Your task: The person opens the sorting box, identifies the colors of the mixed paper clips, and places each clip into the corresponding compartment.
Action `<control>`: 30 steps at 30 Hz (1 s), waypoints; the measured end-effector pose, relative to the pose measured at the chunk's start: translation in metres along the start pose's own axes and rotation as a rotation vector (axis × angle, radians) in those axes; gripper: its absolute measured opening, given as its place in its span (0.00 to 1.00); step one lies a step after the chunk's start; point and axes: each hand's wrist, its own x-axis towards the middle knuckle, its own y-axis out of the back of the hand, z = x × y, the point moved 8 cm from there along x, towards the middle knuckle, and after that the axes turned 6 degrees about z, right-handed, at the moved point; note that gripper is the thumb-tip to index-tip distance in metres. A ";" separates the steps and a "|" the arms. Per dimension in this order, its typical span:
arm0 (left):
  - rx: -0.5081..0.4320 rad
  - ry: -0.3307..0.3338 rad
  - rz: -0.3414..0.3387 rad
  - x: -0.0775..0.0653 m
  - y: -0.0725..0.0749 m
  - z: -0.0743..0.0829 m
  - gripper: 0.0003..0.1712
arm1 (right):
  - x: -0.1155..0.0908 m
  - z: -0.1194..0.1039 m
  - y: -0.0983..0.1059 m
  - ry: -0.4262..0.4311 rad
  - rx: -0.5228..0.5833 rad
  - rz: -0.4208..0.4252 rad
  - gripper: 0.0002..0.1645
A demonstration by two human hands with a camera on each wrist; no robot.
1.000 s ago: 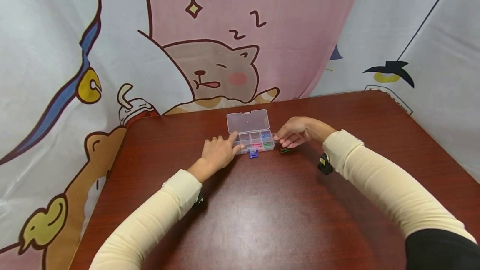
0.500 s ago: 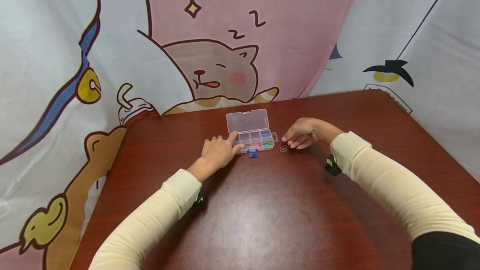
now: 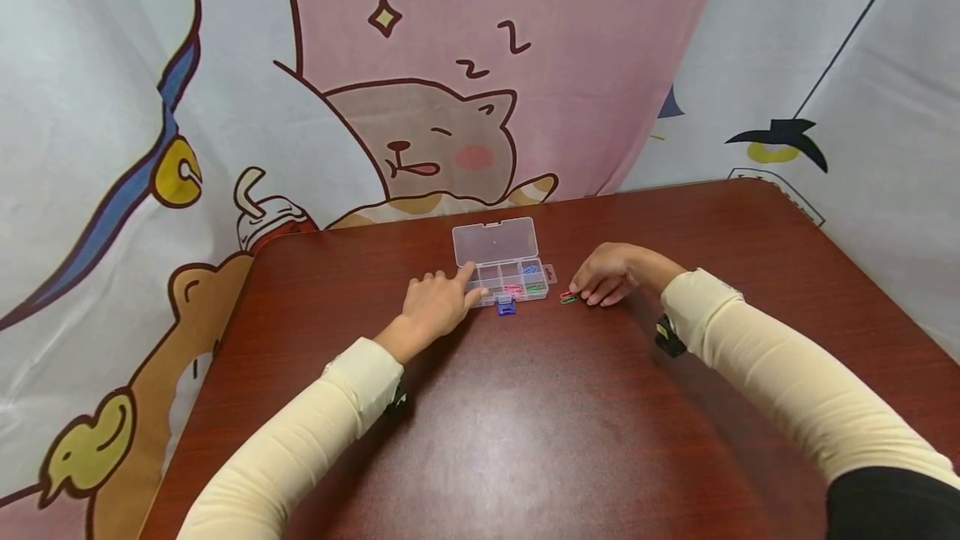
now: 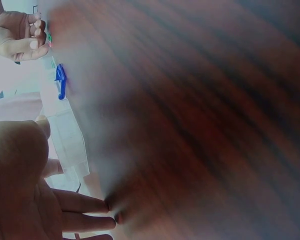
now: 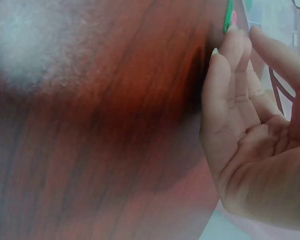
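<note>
A clear compartment box (image 3: 489, 273) stands with its lid (image 3: 495, 242) raised behind it. Inside lie pink paper clips (image 3: 513, 290), green paper clips (image 3: 534, 288) and blue paper clips (image 3: 530, 270) in separate compartments. At the box's left end, my left hand (image 3: 437, 305) rests with fingers spread, thumb and index finger touching it. To the right of the box, a red paper clip (image 3: 566, 294) and a green paper clip (image 3: 567, 301) lie close together. My right hand (image 3: 606, 273) is low beside them, fingers bent and fingertips at the clips; in the right wrist view thumb and fingers look apart.
A blue clasp (image 3: 506, 307) sits at the box's front edge, and a clear hanging tab (image 3: 551, 273) sticks out at its right end. Everything stands on a brown wooden table (image 3: 480, 407), with a printed cloth (image 3: 585, 57) hanging behind its far edge.
My right hand has moved away from the box's right end, then down to the loose paper clips, which now show more fully. My left hand stays in place.
</note>
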 end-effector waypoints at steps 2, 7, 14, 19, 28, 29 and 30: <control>-0.002 0.000 -0.002 0.000 0.000 0.000 0.34 | 0.000 -0.001 -0.002 0.006 -0.035 0.014 0.15; -0.004 0.001 -0.002 0.000 0.001 0.000 0.34 | -0.004 -0.010 -0.005 0.070 -0.183 0.086 0.09; -0.008 -0.002 -0.002 -0.001 0.002 0.000 0.34 | -0.006 -0.020 -0.007 0.130 -0.331 0.179 0.06; -0.011 0.001 -0.012 -0.001 0.001 0.000 0.34 | -0.011 -0.028 -0.008 0.191 -0.428 0.229 0.04; -0.003 0.004 -0.014 0.000 0.000 0.000 0.34 | -0.017 -0.041 -0.009 0.231 -0.626 0.306 0.05; -0.003 0.006 -0.017 -0.001 0.000 -0.001 0.34 | -0.016 -0.040 -0.009 0.229 -0.608 0.287 0.05; -0.003 0.006 -0.017 -0.001 0.000 -0.001 0.33 | -0.014 -0.038 -0.010 0.220 -0.578 0.263 0.05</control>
